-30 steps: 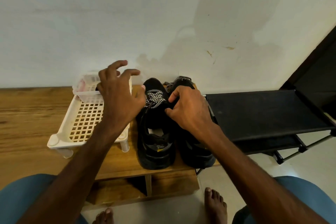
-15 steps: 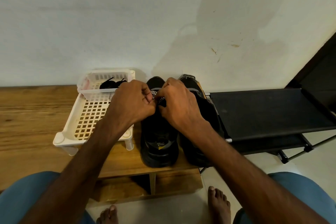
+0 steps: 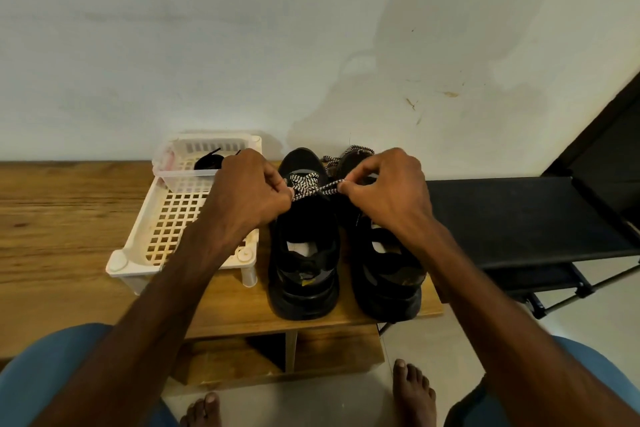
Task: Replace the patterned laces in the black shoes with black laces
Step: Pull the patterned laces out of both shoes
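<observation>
Two black shoes stand side by side on a wooden bench, heels toward me. The left shoe carries a black-and-white patterned lace. My left hand pinches one end of that lace and my right hand pinches the other, with the lace stretched between them above the shoe's tongue. The right shoe has its own patterned lace bunched at the toe. Black laces lie in a small clear tub at the back of the white tray.
A white lattice tray on short legs stands left of the shoes. A black rack adjoins the bench on the right. The wall is close behind. My bare feet and blue-clad knees are below the bench edge.
My hands, bunched together over the left shoe half a second ago, have drawn apart sideways, pulling the patterned lace ends out taut.
</observation>
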`<act>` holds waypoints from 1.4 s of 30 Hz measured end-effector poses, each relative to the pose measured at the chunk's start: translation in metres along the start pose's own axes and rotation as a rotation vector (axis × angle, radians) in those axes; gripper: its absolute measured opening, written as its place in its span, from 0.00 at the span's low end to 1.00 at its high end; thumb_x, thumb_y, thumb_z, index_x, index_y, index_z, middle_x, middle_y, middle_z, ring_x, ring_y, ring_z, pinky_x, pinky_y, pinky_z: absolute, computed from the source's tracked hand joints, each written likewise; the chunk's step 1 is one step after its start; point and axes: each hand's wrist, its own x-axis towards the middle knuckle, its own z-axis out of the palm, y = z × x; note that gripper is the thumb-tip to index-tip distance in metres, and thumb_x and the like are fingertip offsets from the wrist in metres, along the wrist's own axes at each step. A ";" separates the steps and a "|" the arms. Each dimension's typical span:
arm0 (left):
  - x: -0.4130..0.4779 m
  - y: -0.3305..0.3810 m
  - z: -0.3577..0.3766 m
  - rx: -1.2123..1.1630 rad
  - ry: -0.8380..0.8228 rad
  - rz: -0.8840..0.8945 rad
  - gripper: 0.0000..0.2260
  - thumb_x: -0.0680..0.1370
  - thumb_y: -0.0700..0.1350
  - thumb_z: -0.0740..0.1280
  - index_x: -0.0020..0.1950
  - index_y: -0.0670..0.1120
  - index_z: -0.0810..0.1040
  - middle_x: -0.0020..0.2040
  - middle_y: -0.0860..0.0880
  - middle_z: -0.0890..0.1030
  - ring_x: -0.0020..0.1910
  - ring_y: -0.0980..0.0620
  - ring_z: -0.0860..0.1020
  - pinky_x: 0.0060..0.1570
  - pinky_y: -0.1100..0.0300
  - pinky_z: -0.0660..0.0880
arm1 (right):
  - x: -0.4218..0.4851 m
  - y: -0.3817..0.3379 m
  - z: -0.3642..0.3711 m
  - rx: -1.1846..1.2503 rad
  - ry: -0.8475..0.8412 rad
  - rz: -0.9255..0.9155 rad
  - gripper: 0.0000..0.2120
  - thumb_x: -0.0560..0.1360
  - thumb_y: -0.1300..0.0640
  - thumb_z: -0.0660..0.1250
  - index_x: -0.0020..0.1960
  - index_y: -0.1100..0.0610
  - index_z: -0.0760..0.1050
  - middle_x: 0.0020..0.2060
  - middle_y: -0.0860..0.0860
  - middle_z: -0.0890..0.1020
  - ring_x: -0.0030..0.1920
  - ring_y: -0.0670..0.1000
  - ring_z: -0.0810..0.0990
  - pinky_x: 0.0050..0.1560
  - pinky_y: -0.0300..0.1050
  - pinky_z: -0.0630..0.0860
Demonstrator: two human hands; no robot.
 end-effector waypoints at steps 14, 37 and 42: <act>0.004 -0.008 -0.007 -0.053 -0.078 -0.063 0.01 0.75 0.45 0.76 0.45 0.49 0.87 0.31 0.52 0.84 0.30 0.60 0.83 0.42 0.61 0.79 | -0.013 -0.027 0.044 -0.398 -0.162 -0.459 0.17 0.75 0.49 0.74 0.62 0.52 0.83 0.76 0.53 0.65 0.77 0.56 0.57 0.72 0.56 0.65; -0.003 0.006 0.004 0.082 0.031 0.131 0.09 0.71 0.46 0.77 0.49 0.56 0.85 0.45 0.57 0.82 0.41 0.61 0.76 0.37 0.67 0.67 | -0.004 -0.015 0.008 -0.075 0.224 -0.224 0.10 0.76 0.59 0.71 0.56 0.52 0.79 0.52 0.48 0.78 0.55 0.48 0.77 0.51 0.43 0.77; -0.005 0.009 0.021 0.266 0.051 0.220 0.14 0.69 0.48 0.78 0.54 0.56 0.84 0.61 0.53 0.75 0.64 0.52 0.69 0.47 0.59 0.68 | -0.013 -0.014 0.028 -0.110 -0.185 -0.177 0.12 0.74 0.53 0.74 0.56 0.54 0.79 0.44 0.48 0.82 0.44 0.49 0.82 0.48 0.51 0.83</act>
